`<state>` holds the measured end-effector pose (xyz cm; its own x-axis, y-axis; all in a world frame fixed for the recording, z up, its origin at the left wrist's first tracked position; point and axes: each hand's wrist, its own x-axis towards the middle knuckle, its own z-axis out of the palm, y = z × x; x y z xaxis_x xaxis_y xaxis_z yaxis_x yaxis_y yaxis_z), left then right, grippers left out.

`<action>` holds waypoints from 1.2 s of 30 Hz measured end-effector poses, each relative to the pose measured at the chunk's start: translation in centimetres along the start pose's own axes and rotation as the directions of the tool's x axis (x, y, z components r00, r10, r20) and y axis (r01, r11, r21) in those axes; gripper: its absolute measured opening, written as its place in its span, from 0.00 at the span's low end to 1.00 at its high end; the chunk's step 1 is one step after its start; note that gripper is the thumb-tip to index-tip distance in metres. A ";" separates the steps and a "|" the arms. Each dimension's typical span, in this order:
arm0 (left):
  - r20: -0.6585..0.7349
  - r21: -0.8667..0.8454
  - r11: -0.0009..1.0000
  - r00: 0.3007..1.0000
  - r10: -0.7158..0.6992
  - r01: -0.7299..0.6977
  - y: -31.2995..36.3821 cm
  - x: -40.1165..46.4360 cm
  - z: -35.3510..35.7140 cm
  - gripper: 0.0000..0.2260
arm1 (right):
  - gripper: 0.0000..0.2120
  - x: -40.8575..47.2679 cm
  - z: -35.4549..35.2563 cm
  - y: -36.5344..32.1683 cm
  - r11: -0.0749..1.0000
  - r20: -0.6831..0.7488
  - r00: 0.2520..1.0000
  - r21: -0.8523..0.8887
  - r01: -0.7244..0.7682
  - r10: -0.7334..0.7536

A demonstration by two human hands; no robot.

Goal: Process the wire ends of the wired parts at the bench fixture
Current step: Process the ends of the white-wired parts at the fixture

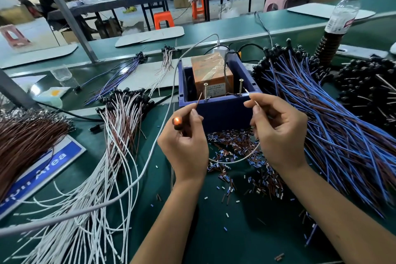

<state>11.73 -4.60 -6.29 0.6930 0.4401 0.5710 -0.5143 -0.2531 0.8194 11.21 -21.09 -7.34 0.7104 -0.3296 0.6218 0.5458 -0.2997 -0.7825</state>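
Green bench mat point(246, 231), orange stools point(164, 19) behind

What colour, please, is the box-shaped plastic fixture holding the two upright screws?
Dark blue plastic fixture box, seen best in the head view.

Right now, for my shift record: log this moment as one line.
left hand: pinches brown wire end, holds lit indicator lamp | right hand: pinches white wire end | blue fixture box: two upright screws
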 end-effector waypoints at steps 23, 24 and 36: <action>0.899 -0.009 0.579 0.260 -0.353 0.815 18.3 -10.5 28.0 0.21 | 0.31 5.4 -35.0 -6.3 0.319 -0.569 0.823 -0.778 -0.541 0.008; 0.922 0.015 0.545 0.198 -0.331 0.839 19.4 -11.5 29.1 0.24 | 0.29 5.2 -35.1 -6.9 0.252 -0.477 0.876 -0.859 -0.446 -0.076; 0.960 0.074 0.390 0.041 -0.278 0.918 22.4 -11.5 33.3 0.27 | 0.11 5.4 -35.3 -7.2 0.528 -0.096 0.990 -0.838 -0.136 0.103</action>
<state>9.01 -44.00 7.18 0.6564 -0.7382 -0.1555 0.4724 0.2415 0.8476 -4.60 -52.32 2.84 0.7170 -0.4430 0.5382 -0.1806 -0.8638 -0.4704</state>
